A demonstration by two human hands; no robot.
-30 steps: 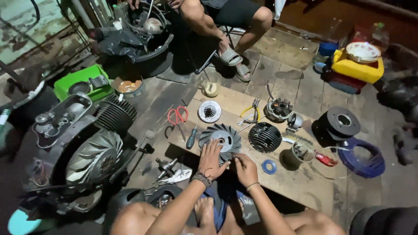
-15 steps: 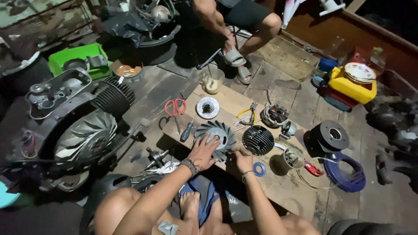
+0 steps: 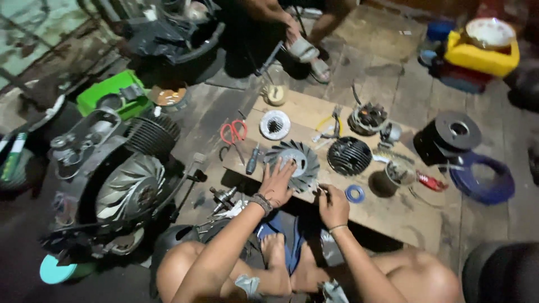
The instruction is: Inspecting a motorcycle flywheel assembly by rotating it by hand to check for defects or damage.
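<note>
My left hand (image 3: pixel 278 180) lies flat with spread fingers on a grey finned fan wheel (image 3: pixel 298 157) that rests on a wooden board (image 3: pixel 393 216). My right hand (image 3: pixel 333 205) is closed beside the wheel's near right edge, pinching something small that I cannot make out. A black ribbed cylinder part (image 3: pixel 349 155) sits just right of the wheel, and a blue tape ring (image 3: pixel 354 194) lies by my right hand.
Red-handled scissors (image 3: pixel 232 132), a screwdriver (image 3: pixel 252 160) and a white disc (image 3: pixel 274 124) lie on the board's left end. A large engine casing with fan (image 3: pixel 120 179) stands at left. Another person's sandalled feet (image 3: pixel 306 53) are beyond the board. A blue hose coil (image 3: pixel 482 178) is at right.
The view has shifted and tilted left. My left hand stays pressed on the fan wheel; my right hand stays at its near right edge.
</note>
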